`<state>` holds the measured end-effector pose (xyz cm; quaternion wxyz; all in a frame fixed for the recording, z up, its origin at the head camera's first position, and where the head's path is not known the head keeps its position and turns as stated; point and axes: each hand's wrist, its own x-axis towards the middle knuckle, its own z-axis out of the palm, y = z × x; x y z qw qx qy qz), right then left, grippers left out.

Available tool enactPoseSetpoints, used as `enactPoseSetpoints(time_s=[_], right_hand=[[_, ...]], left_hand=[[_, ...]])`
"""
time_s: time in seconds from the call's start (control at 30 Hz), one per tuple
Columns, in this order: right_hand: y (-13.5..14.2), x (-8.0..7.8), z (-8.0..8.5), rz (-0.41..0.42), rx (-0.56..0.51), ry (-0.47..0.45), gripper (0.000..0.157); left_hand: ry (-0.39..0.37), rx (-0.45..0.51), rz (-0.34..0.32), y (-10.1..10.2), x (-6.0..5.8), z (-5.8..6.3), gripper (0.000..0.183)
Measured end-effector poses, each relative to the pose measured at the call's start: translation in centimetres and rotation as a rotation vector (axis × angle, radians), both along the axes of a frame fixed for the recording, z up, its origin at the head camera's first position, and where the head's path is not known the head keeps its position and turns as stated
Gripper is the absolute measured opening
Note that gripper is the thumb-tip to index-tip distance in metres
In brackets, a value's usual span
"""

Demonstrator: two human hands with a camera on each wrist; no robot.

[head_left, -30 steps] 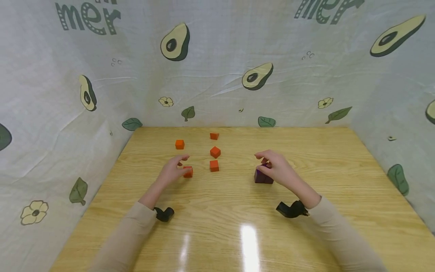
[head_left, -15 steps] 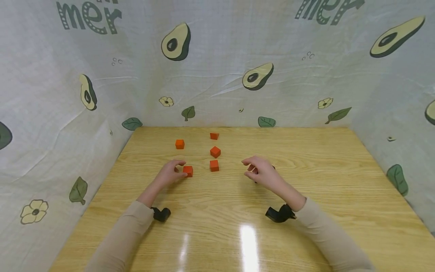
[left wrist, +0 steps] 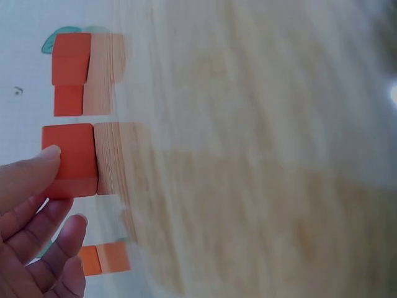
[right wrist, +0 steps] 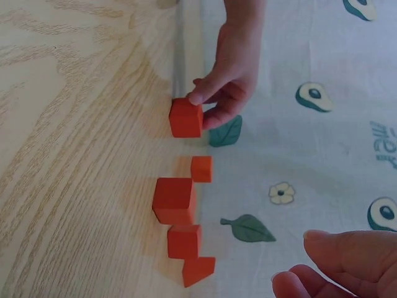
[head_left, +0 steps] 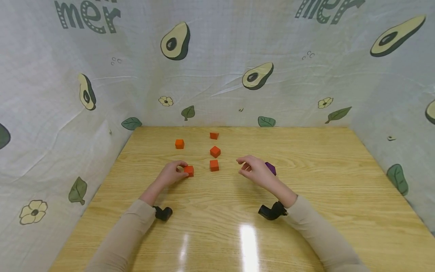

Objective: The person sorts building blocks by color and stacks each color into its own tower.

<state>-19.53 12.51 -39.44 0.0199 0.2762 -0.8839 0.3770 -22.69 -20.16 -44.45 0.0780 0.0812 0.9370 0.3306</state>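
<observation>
My left hand (head_left: 171,173) pinches a red cube (head_left: 189,171) on the left half of the table; in the left wrist view the thumb lies on the cube's face (left wrist: 74,152). To its right sits another red cube (head_left: 214,165), with a turned red cube (head_left: 215,152) behind it. My right hand (head_left: 256,170) hovers right of these cubes, fingers loosely bent with nothing between them. It mostly hides dark purple blocks (head_left: 270,168), of which only a corner shows. In the right wrist view, the thumb and fingertips of the right hand (right wrist: 347,264) appear apart.
An orange cube (head_left: 179,144) stands behind the left hand. Farther back is an orange-red slanted block (head_left: 214,135). A patterned cloth (head_left: 210,87) hangs behind and beside the wooden table (head_left: 217,211).
My right hand has moved left, away from the purple blocks, towards the red cubes. The left hand has closed its finger and thumb on the red cube, which has shifted very slightly.
</observation>
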Motion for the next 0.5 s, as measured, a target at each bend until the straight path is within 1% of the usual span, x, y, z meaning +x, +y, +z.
enactPoseSetpoints(time_s=[0.2,0.33,0.5], right_hand=[[-0.6,-0.3,-0.2,0.013,-0.007,-0.029,0.033],[-1.0,-0.6,-0.4,0.013,-0.021,-0.036,0.033],[-1.9,-1.0,-0.8,0.011,-0.018,-0.060,0.033]], left_hand=[[-0.017,-0.053,-0.039,0.5,0.1,0.6,0.040],[0.003,-0.084,-0.068,1.0,0.2,0.7,0.039],[0.010,-0.051,-0.108,1.9,0.3,0.5,0.039]])
